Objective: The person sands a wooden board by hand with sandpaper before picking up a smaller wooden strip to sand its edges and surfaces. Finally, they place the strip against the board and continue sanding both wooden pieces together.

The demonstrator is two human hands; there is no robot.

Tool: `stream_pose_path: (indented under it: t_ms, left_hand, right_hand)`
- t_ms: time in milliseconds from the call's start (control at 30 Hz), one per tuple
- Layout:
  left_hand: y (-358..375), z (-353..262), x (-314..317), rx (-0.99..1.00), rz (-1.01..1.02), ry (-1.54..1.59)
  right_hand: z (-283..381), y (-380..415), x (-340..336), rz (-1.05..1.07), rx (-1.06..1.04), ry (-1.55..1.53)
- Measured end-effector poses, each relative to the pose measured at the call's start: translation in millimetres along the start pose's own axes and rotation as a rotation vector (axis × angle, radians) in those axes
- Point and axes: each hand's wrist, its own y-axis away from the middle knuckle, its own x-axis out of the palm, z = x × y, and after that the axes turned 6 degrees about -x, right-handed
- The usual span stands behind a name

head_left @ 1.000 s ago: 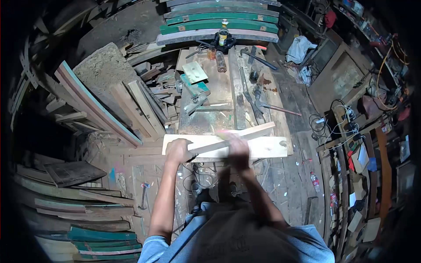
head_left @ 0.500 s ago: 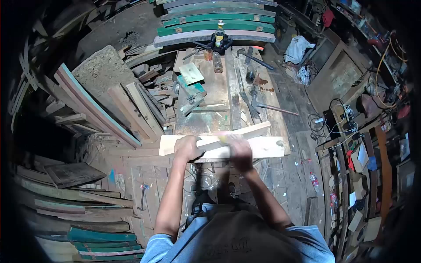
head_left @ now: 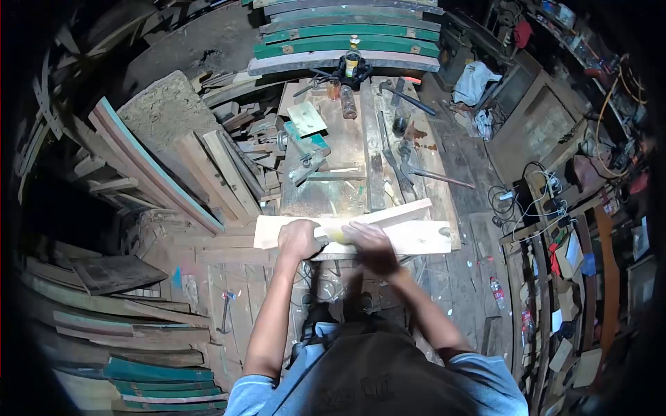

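A pale wooden strip (head_left: 409, 211) lies slantwise across a wider light board (head_left: 431, 239) at the near end of the workbench. My left hand (head_left: 298, 240) is closed around the strip's left end, thumb toward the middle. Over the strip's middle, my right hand (head_left: 372, 246) presses down with its fingers pointing left. Under those fingertips shows a small yellowish piece (head_left: 336, 235) resembling sandpaper, mostly hidden by the hand.
Farther up the workbench (head_left: 340, 145) are a hammer (head_left: 440, 177), a green metal vise-like tool (head_left: 305, 149), a dark glass (head_left: 400, 125) and a bottle (head_left: 352, 66). Scrap wood (head_left: 243, 145) crowds the left. Cables (head_left: 548, 184) and a cluttered rack stand right.
My right hand has slid left and a little toward me along the strip, bringing the yellowish piece close to my left hand. My left hand keeps its grip. The view has shifted slightly.
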Motion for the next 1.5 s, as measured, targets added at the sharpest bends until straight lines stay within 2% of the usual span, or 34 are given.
stream_pose_path:
  t_ms: [67, 133, 200, 233, 267, 300, 333, 367, 400, 467, 533, 633, 700, 733, 767, 800, 867, 933, 1033, 1067, 1133, 1200, 1233, 1267, 1300, 1333, 1367, 1400, 1467, 1500]
  left_hand:
    - [3.9, 0.2, -1.4, 0.004, -0.004, 0.022]
    - [5.5, -1.4, -2.8, -0.002, -0.015, 0.016]
    - [5.7, -11.6, -16.2, -0.005, 0.007, -0.017]
    - [4.7, -11.7, -18.1, -0.011, 0.014, 0.008]
    - [0.3, -11.5, -20.5, -0.037, 0.086, -0.01]
    - [-0.2, -11.2, -20.4, -0.039, 0.085, -0.023]
    - [-1.3, -11.2, -19.7, -0.038, 0.085, -0.035]
    - [0.7, -12.1, -17.4, -0.031, 0.074, -0.022]
    - [3.4, -11.9, -17.6, -0.024, 0.062, -0.012]
    - [3.2, -8.0, -13.6, 0.004, 0.03, 0.003]
    - [4.7, -2.4, -5.7, 0.043, -0.041, -0.009]
    - [8.4, -9.0, -13.6, 0.023, -0.026, -0.005]
    - [7.3, -10.4, -16.0, 0.008, -0.024, -0.016]
    - [7.4, -10.3, -15.9, 0.001, -0.019, -0.022]
    - [4.4, -6.4, -8.7, 0.005, -0.034, -0.023]
    - [5.2, -5.6, -8.4, -0.001, -0.011, -0.042]
    - [4.6, -5.2, -13.0, -0.019, 0.03, -0.082]
    - [8.6, -3.1, -13.8, 0.002, -0.028, 0.001]
    - [9.0, -0.1, -5.0, 0.062, -0.11, 0.048]
    - [10.5, -2.9, -7.6, 0.05, -0.084, 0.044]
    - [8.0, -8.1, -14.3, 0.028, -0.042, 0.026]
    - [5.9, -0.4, -1.0, 0.071, -0.138, 0.061]
    - [5.8, 0.5, 0.7, 0.064, -0.124, 0.042]
    - [4.2, -0.4, 0.5, 0.056, -0.11, 0.024]
    - [7.4, -3.6, -4.6, 0.06, -0.115, 0.052]
    - [5.9, -4.5, -5.0, 0.056, -0.093, 0.049]
    - [5.7, -4.6, -5.3, 0.051, -0.069, 0.045]
    - [4.1, -4.2, -6.5, 0.05, -0.046, 0.037]
    - [7.0, -5.3, -9.3, 0.052, -0.035, 0.049]
    - [6.3, -6.6, -10.5, 0.033, 0.001, 0.05]
  right_hand:
    - [-43.5, 12.5, -42.0, 0.03, -0.008, 0.007]
    - [-47.3, -6.3, -102.6, -0.089, 0.222, 0.127]
    - [-105.1, 31.3, -92.5, -0.261, 0.387, 0.384]
    - [-80.0, 10.7, -89.9, -0.323, 0.47, 0.243]
    - [-45.5, -4.0, -83.5, -0.339, 0.464, 0.26]
    - [-56.0, 4.7, -45.4, -0.348, 0.346, 0.195]
    - [-74.3, 26.0, 4.8, -0.382, 0.207, 0.266]
    - [-35.9, 5.7, 8.0, -0.351, 0.151, 0.156]
    - [-23.5, 6.1, 23.6, -0.213, 0.103, 0.167]
    - [-12.2, -3.4, 0.7, -0.08, 0.027, -0.03]
    - [-64.1, 6.2, -31.6, -0.025, -0.003, -0.132]
    - [-76.7, 1.5, -108.5, -0.052, 0.285, 0.15]
    - [-81.1, 7.3, -102.3, -0.098, 0.466, 0.266]
    - [-50.7, -8.4, -93.4, -0.208, 0.282, 0.173]
    - [-48.6, 4.9, -53.0, -0.261, 0.288, 0.287]
    - [-49.0, 15.0, -13.6, -0.261, 0.19, 0.248]
    - [-0.1, -5.7, 18.3, -0.172, 0.08, 0.11]
    - [-4.0, -3.7, 14.3, 0.003, -0.049, 0.088]
    - [-45.1, 8.5, -49.0, -0.077, 0.196, 0.265]
    - [-56.3, 16.2, -72.3, -0.116, 0.293, 0.355]
    - [-70.6, 24.4, -101.6, -0.239, 0.403, 0.339]
    - [-58.3, 14.5, -87.1, -0.426, 0.457, 0.27]
    - [-46.5, 9.1, -78.7, -0.514, 0.481, 0.236]
    - [-45.4, 17.0, -51.2, -0.457, 0.463, 0.462]
    - [-35.7, 16.2, -19.8, -0.391, 0.417, 0.299]
    - [1.0, -6.3, -16.5, -0.224, 0.308, 0.151]
    - [7.5, 8.1, 11.5, -0.141, 0.229, 0.209]
    - [16.4, 10.1, 21.3, 0.013, 0.172, 0.132]
    - [8.6, 4.5, -10.3, 0.126, 0.101, 0.067]
    - [-23.7, 15.9, -12.4, 0.12, 0.223, 0.184]
